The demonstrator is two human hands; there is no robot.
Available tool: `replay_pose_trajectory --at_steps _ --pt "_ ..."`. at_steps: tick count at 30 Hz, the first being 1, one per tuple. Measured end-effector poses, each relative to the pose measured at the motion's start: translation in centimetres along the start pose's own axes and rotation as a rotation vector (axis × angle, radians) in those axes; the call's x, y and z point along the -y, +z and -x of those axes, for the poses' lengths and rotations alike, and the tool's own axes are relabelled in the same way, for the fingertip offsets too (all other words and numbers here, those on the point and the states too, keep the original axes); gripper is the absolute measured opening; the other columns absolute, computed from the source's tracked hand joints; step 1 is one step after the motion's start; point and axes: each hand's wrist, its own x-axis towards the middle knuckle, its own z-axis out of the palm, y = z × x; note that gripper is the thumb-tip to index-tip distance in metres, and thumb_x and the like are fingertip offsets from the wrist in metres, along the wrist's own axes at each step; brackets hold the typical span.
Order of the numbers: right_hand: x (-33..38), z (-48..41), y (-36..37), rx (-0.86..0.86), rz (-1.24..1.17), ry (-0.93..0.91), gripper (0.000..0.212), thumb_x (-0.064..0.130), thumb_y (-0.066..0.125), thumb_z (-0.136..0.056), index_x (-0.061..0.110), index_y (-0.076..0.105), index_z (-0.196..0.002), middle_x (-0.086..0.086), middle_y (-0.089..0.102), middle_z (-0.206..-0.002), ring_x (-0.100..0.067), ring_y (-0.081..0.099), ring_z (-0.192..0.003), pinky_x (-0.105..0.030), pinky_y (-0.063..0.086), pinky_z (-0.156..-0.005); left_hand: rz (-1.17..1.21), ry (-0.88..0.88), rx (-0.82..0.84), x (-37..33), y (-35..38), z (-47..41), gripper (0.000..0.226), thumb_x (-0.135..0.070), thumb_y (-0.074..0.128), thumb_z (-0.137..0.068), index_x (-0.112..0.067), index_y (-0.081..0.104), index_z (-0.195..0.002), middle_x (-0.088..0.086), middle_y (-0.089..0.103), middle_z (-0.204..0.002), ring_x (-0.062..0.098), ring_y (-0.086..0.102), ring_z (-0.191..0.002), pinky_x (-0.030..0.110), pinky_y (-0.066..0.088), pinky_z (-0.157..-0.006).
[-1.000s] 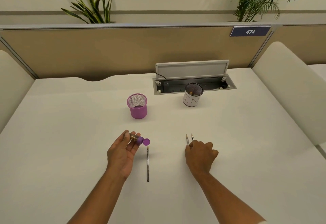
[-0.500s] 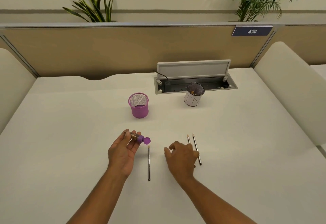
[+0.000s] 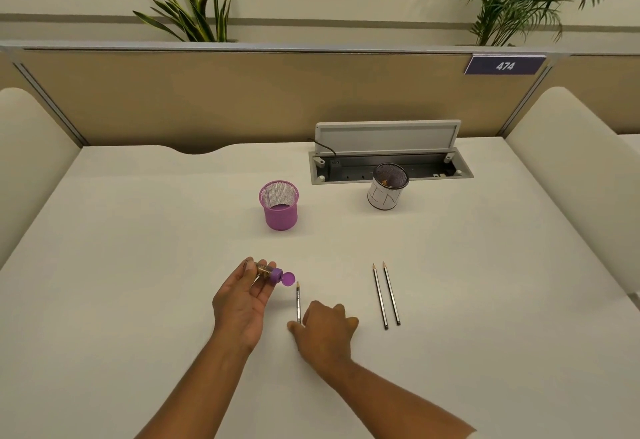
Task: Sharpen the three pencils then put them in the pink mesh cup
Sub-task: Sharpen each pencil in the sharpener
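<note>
Leaving the two pencils (image 3: 380, 295) side by side to the right of my right hand (image 3: 325, 331), I had brought that hand leftward onto the third pencil (image 3: 298, 302), which lay between my hands. Its fingers curled over the lower end, thumb against the shaft, pinching it. My left hand (image 3: 242, 303) was cupped palm up around the sharpener (image 3: 266, 274), with the purple lid (image 3: 288, 278) flipped open. The pink mesh cup (image 3: 280, 205) stood well ahead of my left hand, no pencil in it. This pencil, I judged, was next for sharpening.
</note>
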Motion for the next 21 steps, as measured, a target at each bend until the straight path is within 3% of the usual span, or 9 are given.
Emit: replay_pose_trajectory --at_steps 7,13,16,19,21 --pt "-0.2 0.0 -0.5 0.032 -0.117 0.060 0.023 0.043 0.047 -0.098 0.025 0.062 -0.100 0.006 0.069 -0.101 -0.021 0.053 -0.106 -0.041 0.034 -0.083 -0.010 -0.002 -0.003 0.1 0.0 -0.1 0.032 -0.009 0.064 -0.104 -0.001 0.063 -0.135 0.029 0.070 -0.132 0.034 0.082 -0.095 0.039 0.069 -0.073" --pt "-0.9 -0.3 -3.9 -0.067 -0.644 0.125 0.015 0.027 0.065 -0.092 0.016 0.059 -0.084 0.003 0.067 -0.082 -0.014 0.062 -0.074 -0.035 0.054 -0.071 -0.004 0.006 0.000 0.1 0.2 0.0 0.028 -0.006 0.065 -0.103 0.000 0.065 -0.131 0.030 0.070 -0.128 0.036 0.082 -0.094 0.039 0.069 -0.075" --pt "-1.3 -0.3 -6.1 -0.106 -0.836 0.088 0.006 0.021 0.069 -0.089 0.021 0.064 -0.090 0.000 0.073 -0.075 -0.015 0.070 -0.068 -0.034 0.059 -0.067 -0.009 -0.001 0.005 0.2 0.4 0.3 0.021 -0.007 0.066 -0.103 -0.001 0.069 -0.122 0.028 0.072 -0.121 0.036 0.082 -0.092 0.038 0.068 -0.071" --pt "-1.7 0.3 -7.7 -0.118 -0.917 -0.005 0.015 0.018 0.064 -0.093 0.029 0.068 -0.102 0.003 0.076 -0.077 -0.012 0.072 -0.063 -0.027 0.058 -0.063 -0.013 -0.005 0.009 0.3 0.8 0.5 0.018 -0.007 0.068 -0.101 0.002 0.071 -0.118 0.027 0.073 -0.115 0.037 0.082 -0.092 0.039 0.068 -0.073" --pt "-2.1 1.1 -8.6 -0.144 -0.891 -0.073 0.021 0.017 0.061 -0.094 0.037 0.067 -0.100 0.005 0.075 -0.077 -0.013 0.071 -0.063 -0.030 0.059 -0.063 -0.008 -0.009 0.012 0.4 1.0 0.6 0.024 -0.006 0.069 -0.100 0.006 0.069 -0.121 0.028 0.074 -0.112 0.037 0.082 -0.091 0.039 0.068 -0.073"
